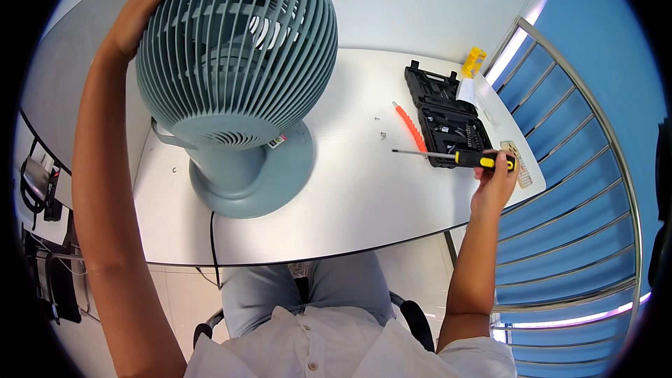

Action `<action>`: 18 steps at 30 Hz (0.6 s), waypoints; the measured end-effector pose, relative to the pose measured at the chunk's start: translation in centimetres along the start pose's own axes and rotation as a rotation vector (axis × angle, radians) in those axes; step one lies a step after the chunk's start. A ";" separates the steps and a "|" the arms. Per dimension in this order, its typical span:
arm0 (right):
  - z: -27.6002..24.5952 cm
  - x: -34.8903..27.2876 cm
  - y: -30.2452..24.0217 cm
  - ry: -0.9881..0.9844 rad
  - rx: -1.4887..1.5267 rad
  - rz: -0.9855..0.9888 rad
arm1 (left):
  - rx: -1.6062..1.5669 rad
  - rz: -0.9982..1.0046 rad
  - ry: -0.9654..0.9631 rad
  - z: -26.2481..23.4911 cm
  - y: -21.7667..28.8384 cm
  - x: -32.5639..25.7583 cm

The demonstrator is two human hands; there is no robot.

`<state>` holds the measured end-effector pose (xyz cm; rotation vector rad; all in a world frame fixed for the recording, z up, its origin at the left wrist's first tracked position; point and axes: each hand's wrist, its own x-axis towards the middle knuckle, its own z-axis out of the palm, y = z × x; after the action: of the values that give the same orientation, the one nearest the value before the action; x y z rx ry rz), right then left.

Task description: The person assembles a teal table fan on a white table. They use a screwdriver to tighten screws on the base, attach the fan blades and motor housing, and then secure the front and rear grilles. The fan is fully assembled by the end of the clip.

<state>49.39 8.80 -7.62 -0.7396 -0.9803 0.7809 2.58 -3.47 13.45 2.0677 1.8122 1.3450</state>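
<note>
Gripping one screwdriver (pixel 458 158) in the right hand (pixel 494 183) — left hand (pixel 140 10) spread on one fan (pixel 234 63).

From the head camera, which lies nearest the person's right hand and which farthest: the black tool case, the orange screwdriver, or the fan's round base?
From the right hand:
1. Black tool case, just above it at the table's right end.
2. Orange screwdriver, left of the case.
3. Fan's round base, far left.
</note>
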 end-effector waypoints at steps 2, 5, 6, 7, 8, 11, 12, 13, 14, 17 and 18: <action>1.7 0.5 0.4 -0.055 -0.040 -0.016 | -0.045 0.020 -0.024 -0.2 -1.7 0.7; 5.0 0.7 0.6 -0.204 -0.161 -0.121 | -0.243 0.145 -0.129 -0.7 -4.2 1.3; 6.2 0.6 0.8 -0.230 -0.186 -0.148 | -0.232 0.150 -0.116 -0.6 -4.3 1.3; 7.3 0.6 1.3 -0.269 -0.212 -0.215 | -0.221 0.156 -0.103 -0.4 -4.4 1.2; 8.3 0.7 1.6 -0.310 -0.237 -0.278 | -0.208 0.158 -0.090 -0.5 -4.4 1.2; 11.0 0.8 1.2 -0.406 -0.401 -0.326 | -0.181 0.156 -0.070 -0.6 -4.4 1.2; 11.6 1.0 1.3 -0.431 -0.440 -0.401 | -0.180 0.152 -0.071 -0.5 -4.3 1.3; 12.1 0.9 1.2 -0.451 -0.472 -0.387 | -0.193 0.149 -0.071 -0.4 -4.2 1.3; 12.7 0.7 1.1 -0.477 -0.503 -0.372 | -0.206 0.142 -0.067 -0.4 -4.2 1.3; 13.6 0.9 1.8 -0.527 -0.632 -0.420 | -0.202 0.139 -0.059 -0.5 -4.3 1.3; 13.6 0.9 2.1 -0.529 -0.632 -0.425 | -0.195 0.142 -0.057 -0.5 -4.3 1.3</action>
<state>36.80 13.21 -3.94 -0.8309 -1.8415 0.2768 -1.10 -1.38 11.97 2.1395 1.4727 1.4170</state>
